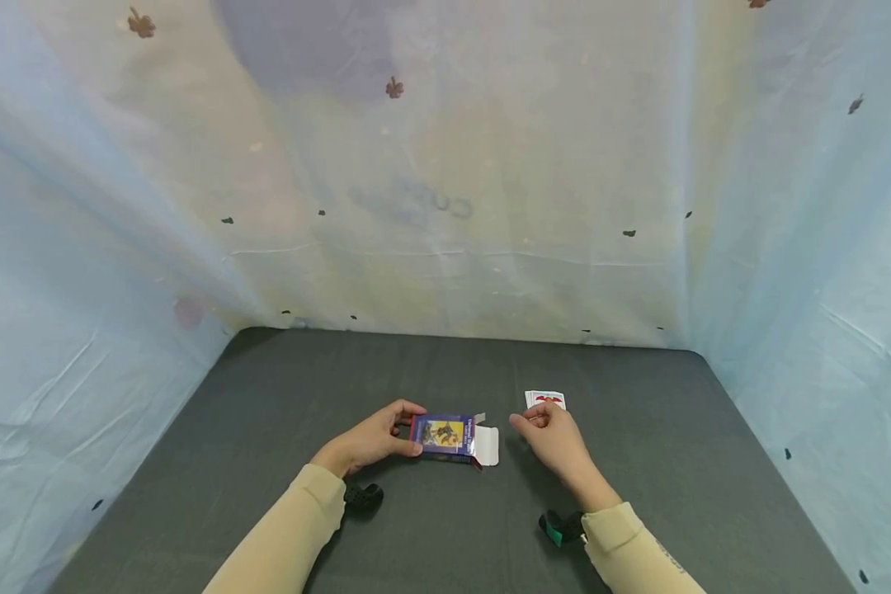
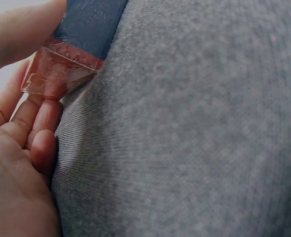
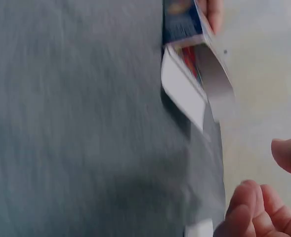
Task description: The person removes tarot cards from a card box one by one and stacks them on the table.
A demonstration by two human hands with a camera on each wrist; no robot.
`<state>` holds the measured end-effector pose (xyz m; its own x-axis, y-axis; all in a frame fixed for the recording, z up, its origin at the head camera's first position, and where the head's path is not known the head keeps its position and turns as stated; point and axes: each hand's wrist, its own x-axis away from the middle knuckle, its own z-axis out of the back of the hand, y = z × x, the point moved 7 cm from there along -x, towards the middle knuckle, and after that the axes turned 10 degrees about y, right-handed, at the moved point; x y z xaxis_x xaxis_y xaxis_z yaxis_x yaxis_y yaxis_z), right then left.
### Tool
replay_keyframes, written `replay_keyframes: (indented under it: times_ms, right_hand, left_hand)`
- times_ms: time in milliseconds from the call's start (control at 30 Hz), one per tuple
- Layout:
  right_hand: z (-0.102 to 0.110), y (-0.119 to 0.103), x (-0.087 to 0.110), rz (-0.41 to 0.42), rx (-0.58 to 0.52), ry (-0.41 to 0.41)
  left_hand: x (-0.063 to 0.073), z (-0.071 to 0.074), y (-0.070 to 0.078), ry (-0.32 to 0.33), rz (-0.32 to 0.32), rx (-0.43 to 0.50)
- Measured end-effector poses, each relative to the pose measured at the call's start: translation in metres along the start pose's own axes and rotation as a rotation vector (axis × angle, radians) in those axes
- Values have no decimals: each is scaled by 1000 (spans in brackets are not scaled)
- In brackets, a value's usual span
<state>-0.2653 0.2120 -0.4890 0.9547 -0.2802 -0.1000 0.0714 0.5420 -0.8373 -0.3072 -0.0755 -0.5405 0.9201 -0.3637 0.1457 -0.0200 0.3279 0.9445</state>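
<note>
My left hand (image 1: 374, 437) grips the closed left end of a small blue-and-red playing card box (image 1: 441, 435), thumb along the near side and fingers on the far side. A clear film wraps its red end (image 2: 61, 71) in the left wrist view. The box's white end flap (image 1: 487, 445) stands open toward the right. Something red and blue (image 3: 190, 61) shows inside its mouth in the right wrist view. My right hand (image 1: 557, 445) has its fingers bent loosely, thumb apart from them, nothing between. It overlaps a few playing cards (image 1: 545, 397) in the head view.
A dark grey cloth-covered table (image 1: 445, 528) lies under everything. Pale patterned curtains (image 1: 445, 165) hang behind it and along both sides. Black wrist devices sit by each sleeve, one at the left (image 1: 364, 497) and one at the right (image 1: 560, 525).
</note>
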Motion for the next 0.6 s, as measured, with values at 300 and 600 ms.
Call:
replay_keyframes:
  times_ms: [300,600]
  right_hand:
    - [-37,-10,12,-18,-80,-115]
    - [-55,-7,15,-24,-123,-186]
  left_hand:
    - [-1,0,-2,-7,-3,-3]
    - [0,0,-2,-25,2,28]
